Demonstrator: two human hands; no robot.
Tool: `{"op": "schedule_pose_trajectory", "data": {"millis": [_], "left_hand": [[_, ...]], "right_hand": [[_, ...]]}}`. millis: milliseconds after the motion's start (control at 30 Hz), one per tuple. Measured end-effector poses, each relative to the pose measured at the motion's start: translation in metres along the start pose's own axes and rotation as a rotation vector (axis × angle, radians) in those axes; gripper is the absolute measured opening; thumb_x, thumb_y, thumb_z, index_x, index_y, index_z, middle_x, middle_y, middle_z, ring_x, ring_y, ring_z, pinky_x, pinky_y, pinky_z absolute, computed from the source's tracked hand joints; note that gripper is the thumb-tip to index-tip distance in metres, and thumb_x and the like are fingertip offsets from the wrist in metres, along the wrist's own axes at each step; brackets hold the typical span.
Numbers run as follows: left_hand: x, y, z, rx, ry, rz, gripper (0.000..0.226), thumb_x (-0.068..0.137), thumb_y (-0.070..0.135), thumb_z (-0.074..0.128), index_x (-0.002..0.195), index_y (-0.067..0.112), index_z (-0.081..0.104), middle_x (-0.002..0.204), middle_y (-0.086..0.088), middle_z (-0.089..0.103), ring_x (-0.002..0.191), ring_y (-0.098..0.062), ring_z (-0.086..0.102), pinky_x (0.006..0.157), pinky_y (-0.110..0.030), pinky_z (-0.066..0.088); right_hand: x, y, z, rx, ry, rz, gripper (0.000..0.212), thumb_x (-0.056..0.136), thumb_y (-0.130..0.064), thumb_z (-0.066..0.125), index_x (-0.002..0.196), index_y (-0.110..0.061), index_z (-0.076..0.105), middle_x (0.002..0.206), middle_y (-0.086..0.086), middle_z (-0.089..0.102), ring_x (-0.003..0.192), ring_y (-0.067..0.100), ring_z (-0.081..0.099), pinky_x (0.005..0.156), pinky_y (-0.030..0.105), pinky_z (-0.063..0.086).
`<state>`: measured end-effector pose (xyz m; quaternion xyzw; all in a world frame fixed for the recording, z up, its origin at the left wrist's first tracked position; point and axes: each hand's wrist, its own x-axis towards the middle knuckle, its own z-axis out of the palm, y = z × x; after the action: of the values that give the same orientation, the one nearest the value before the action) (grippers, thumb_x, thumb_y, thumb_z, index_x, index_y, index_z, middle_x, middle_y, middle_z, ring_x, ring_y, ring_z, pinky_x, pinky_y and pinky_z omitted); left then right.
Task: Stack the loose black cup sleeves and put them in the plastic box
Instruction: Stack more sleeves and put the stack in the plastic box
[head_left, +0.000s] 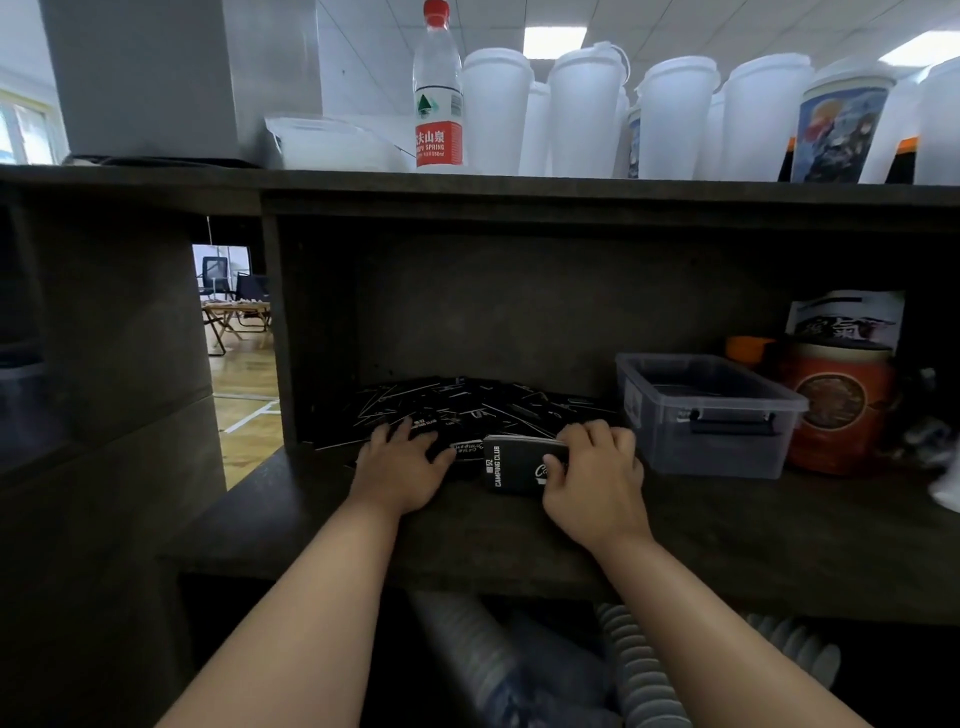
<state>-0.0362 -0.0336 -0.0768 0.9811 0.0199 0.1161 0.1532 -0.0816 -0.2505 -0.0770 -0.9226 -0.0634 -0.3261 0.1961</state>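
Observation:
A heap of loose black cup sleeves (467, 405) with white print lies flat at the back of the dark shelf (363, 530). My left hand (402, 467) rests palm down on the near edge of that heap, fingers spread over one sleeve. My right hand (592, 478) grips a small stack of black sleeves (506, 465) marked "CAMPING CLUB", thumb on its front and fingers curled over its top edge. The clear plastic box (711, 410) stands open just right of my right hand; a few dark sleeves seem to lie inside it.
An orange printed canister (836, 410) stands right of the box. On the upper shelf are a water bottle (438, 88), white lidded cups (584, 109) and printed cups (841, 130). Stacked cups (639, 670) lie below the shelf. A dark partition (275, 322) bounds the bay on the left.

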Motion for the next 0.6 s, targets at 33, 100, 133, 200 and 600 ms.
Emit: {"op": "schedule_pose_trajectory", "data": {"millis": [33, 100, 133, 200, 600], "left_hand": [[-0.001, 0.001, -0.002, -0.024, 0.001, -0.006, 0.063, 0.093, 0.064, 0.037, 0.147, 0.030, 0.037, 0.159, -0.004, 0.023, 0.146, -0.029, 0.010, 0.116, -0.042, 0.015], [-0.002, 0.000, -0.002, -0.103, 0.038, -0.015, 0.064, 0.087, 0.066, 0.050, 0.136, 0.025, 0.050, 0.150, -0.007, 0.037, 0.145, -0.024, 0.017, 0.114, -0.038, 0.019], [-0.002, -0.002, -0.001, -0.115, 0.054, -0.004, 0.066, 0.083, 0.068, 0.054, 0.132, 0.024, 0.053, 0.147, -0.007, 0.041, 0.144, -0.023, 0.020, 0.113, -0.037, 0.020], [-0.002, -0.003, 0.001, -0.142, 0.055, 0.014, 0.072, 0.077, 0.072, 0.057, 0.132, 0.026, 0.052, 0.144, -0.006, 0.044, 0.142, -0.023, 0.026, 0.112, -0.038, 0.023], [-0.013, -0.004, -0.004, -0.316, 0.207, 0.162, 0.045, 0.085, 0.061, 0.057, 0.112, 0.027, 0.068, 0.103, 0.006, 0.069, 0.098, -0.013, 0.061, 0.090, -0.033, 0.047]], "right_hand": [[0.000, 0.000, 0.000, 0.013, -0.023, 0.000, 0.034, 0.093, -0.035, 0.053, 0.126, -0.025, 0.052, 0.129, -0.004, 0.046, 0.124, 0.019, 0.030, 0.106, 0.046, 0.035], [0.001, 0.001, 0.001, 0.042, -0.064, 0.005, 0.034, 0.094, -0.032, 0.052, 0.128, -0.027, 0.050, 0.130, -0.007, 0.049, 0.127, 0.019, 0.029, 0.107, 0.051, 0.033], [0.001, 0.001, 0.001, 0.047, -0.071, 0.007, 0.034, 0.094, -0.031, 0.052, 0.128, -0.027, 0.050, 0.130, -0.007, 0.051, 0.127, 0.020, 0.030, 0.107, 0.052, 0.033], [0.001, 0.000, 0.002, 0.043, -0.062, 0.011, 0.032, 0.094, -0.029, 0.052, 0.126, -0.026, 0.050, 0.127, -0.006, 0.052, 0.126, 0.020, 0.031, 0.106, 0.050, 0.035], [-0.002, -0.002, -0.003, 0.116, 0.098, -0.053, 0.021, 0.095, -0.033, 0.051, 0.110, -0.020, 0.060, 0.100, -0.004, 0.062, 0.103, 0.017, 0.047, 0.079, 0.035, 0.040]]}}
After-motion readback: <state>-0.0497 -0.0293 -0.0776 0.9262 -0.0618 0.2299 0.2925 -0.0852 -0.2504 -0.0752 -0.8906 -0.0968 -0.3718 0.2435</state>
